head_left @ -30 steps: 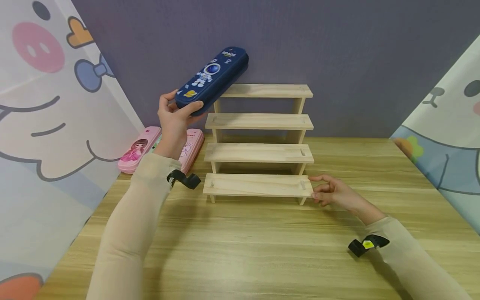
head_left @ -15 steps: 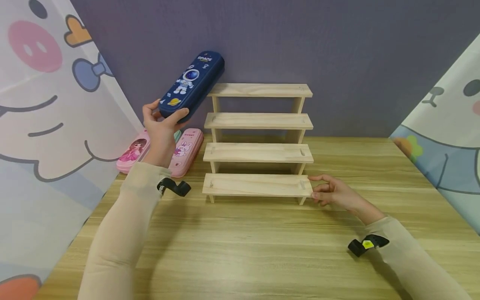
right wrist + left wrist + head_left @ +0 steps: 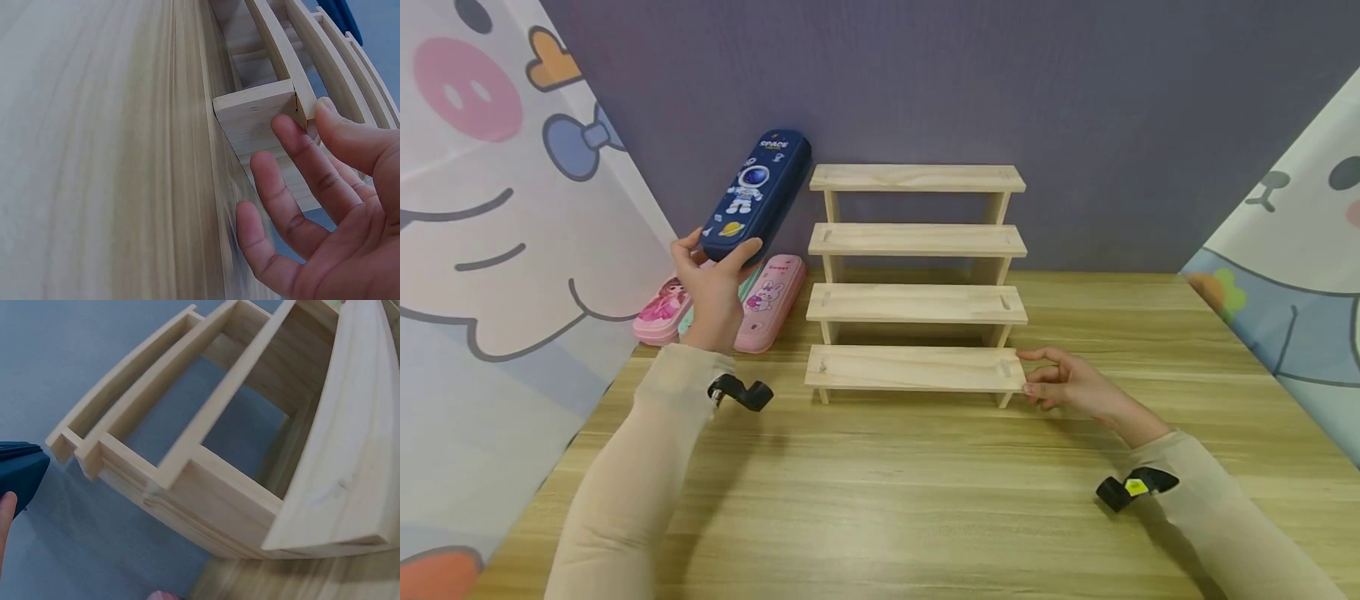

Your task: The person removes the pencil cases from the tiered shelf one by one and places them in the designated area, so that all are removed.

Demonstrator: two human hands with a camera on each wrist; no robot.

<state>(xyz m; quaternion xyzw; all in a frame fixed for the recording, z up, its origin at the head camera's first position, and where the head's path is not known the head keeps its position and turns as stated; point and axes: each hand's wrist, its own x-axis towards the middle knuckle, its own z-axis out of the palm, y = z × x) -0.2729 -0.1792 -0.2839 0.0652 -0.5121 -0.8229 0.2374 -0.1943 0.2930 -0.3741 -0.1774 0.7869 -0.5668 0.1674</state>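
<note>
In the head view my left hand [image 3: 711,287] grips the lower end of a dark blue pencil case [image 3: 756,196] printed with an astronaut and the word SPACE. The case is tilted in the air, just left of a four-step wooden display rack [image 3: 916,304]. A corner of the blue case [image 3: 22,472] and one fingertip show in the left wrist view. My right hand [image 3: 1067,387] pinches the right end of the rack's lowest shelf [image 3: 913,368]. In the right wrist view its thumb [image 3: 350,134] lies at the shelf's corner, with the other fingers loosely bent below.
Behind my left hand, a pink pencil case with a doll print [image 3: 662,312], a mostly hidden mint-green one, and a pink bunny one [image 3: 771,304] lie on the wood-grain table [image 3: 880,500]. A grey wall [image 3: 1075,125] rises behind; cartoon panels flank both sides.
My left hand has carried the blue pencil case left and a little down, away from over the rack's top shelf. The right hand has stayed at the lowest shelf.
</note>
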